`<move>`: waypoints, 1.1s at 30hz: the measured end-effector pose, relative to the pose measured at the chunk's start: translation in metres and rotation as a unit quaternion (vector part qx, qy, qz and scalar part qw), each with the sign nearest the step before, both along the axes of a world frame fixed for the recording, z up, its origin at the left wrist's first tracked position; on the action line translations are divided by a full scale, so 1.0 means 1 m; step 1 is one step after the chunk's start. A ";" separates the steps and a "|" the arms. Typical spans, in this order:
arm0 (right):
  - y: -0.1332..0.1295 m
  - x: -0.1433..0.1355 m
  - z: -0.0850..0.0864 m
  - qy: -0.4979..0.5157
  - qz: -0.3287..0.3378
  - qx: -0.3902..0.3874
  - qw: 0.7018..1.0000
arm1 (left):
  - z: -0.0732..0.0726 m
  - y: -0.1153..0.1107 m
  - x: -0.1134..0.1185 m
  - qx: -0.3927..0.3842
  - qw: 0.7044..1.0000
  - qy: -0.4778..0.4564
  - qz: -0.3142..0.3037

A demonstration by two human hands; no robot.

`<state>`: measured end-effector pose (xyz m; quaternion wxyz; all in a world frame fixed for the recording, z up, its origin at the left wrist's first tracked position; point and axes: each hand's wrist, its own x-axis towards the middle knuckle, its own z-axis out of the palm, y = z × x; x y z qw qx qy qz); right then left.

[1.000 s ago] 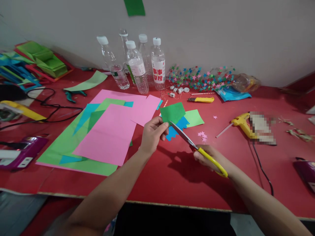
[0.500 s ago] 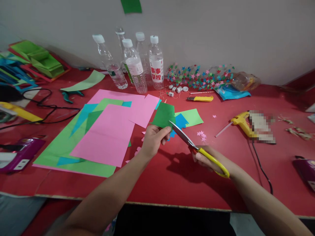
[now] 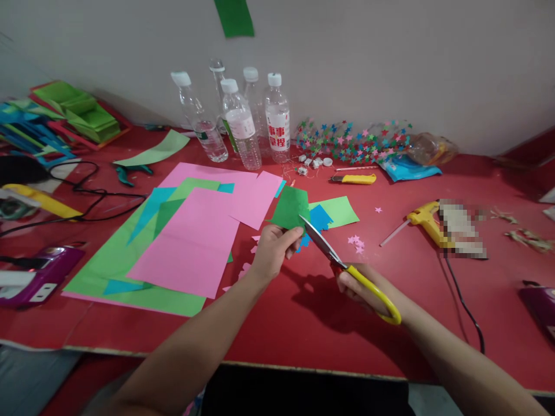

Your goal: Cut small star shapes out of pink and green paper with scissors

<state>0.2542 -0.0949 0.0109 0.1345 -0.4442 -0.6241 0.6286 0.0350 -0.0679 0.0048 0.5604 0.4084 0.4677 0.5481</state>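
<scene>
My left hand [image 3: 274,248] pinches the lower edge of a dark green sheet of paper [image 3: 291,205] between thumb and fingers. In my right hand [image 3: 358,289] is a pair of scissors [image 3: 323,242] with yellow handles, its blades lying at the right edge of the green paper close to my left thumb. Under and beside the green sheet lie a blue paper scrap [image 3: 319,217] with a jagged edge and a light green piece [image 3: 342,211]. Small pink paper stars [image 3: 357,242] rest on the red table [image 3: 277,323] to the right.
Large coloured sheets [image 3: 184,248] lie on the left. Several plastic bottles [image 3: 243,127] stand at the back by a star-filled clear container [image 3: 353,141]. A yellow utility knife [image 3: 353,179] lies behind my hands. To the right is a hot glue gun [image 3: 427,222] with its cord.
The whole view has shifted slightly, so the table items sit a little lower in the picture. Both hands keep their holds, and the scissors remain at the green paper's edge.
</scene>
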 end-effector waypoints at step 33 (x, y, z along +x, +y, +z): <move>0.006 -0.001 0.008 -0.046 -0.015 0.057 0.997 | 0.000 0.001 0.000 0.008 1.000 -0.019 0.017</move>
